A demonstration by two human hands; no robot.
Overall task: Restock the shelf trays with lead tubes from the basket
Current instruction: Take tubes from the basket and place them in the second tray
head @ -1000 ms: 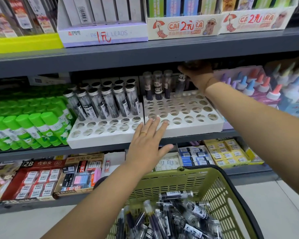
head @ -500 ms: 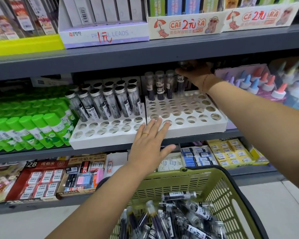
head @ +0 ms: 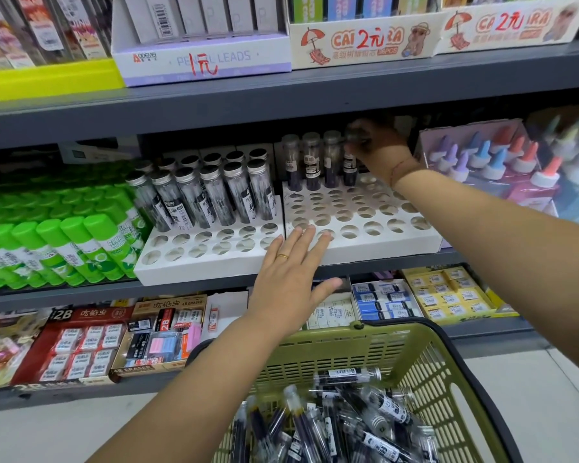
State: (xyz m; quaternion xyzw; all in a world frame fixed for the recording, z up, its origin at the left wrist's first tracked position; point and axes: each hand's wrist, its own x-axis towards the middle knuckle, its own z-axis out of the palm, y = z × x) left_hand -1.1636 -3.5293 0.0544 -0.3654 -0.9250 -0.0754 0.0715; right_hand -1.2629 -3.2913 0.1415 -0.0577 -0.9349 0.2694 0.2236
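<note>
Two white trays with round holes sit side by side on the middle shelf. The left tray [head: 194, 262] holds two rows of clear lead tubes at its back. In the back row of the right tray [head: 381, 242] stand several dark tubes [head: 311, 162]. My right hand [head: 378, 147] reaches under the upper shelf and grips the cap of the rightmost tube [head: 350, 165], which stands in its hole. My left hand [head: 291, 279] lies flat with fingers spread on the front edge of the right tray. A green basket [head: 425, 359] below holds many loose lead tubes [head: 345, 426].
Green glue sticks [head: 64, 238] fill the shelf left of the trays, and pastel-capped glue bottles [head: 502, 155] stand to the right. The upper shelf board [head: 281, 95] hangs low over the tubes. Eraser boxes [head: 91, 339] line the shelf below.
My right hand has lowered the fourth tube into the back row of the right tray. My left hand has stayed on the tray's front edge.
</note>
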